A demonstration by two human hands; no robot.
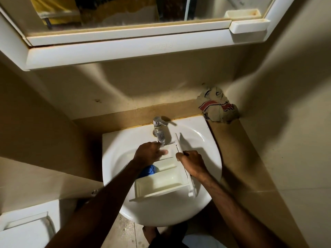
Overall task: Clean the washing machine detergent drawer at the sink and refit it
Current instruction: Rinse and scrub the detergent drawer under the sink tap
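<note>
The white detergent drawer (pixel 161 181) lies across the white sink (pixel 118 154), its front panel to the right and its open compartments facing up. A blue insert (pixel 147 170) shows in its left part, partly under my left forearm. My right hand (pixel 190 162) grips the drawer's front panel from the right. My left hand (pixel 149 153) reaches into the far compartment just below the spout of the chrome tap (pixel 158 129), fingers bent. Whether water runs I cannot tell.
A crumpled striped rag (pixel 217 106) lies on the brown counter (pixel 231 144) in the back right corner. A mirror cabinet (pixel 125 49) hangs above the sink. A white toilet cistern (pixel 25 228) stands at the lower left. Walls close in on both sides.
</note>
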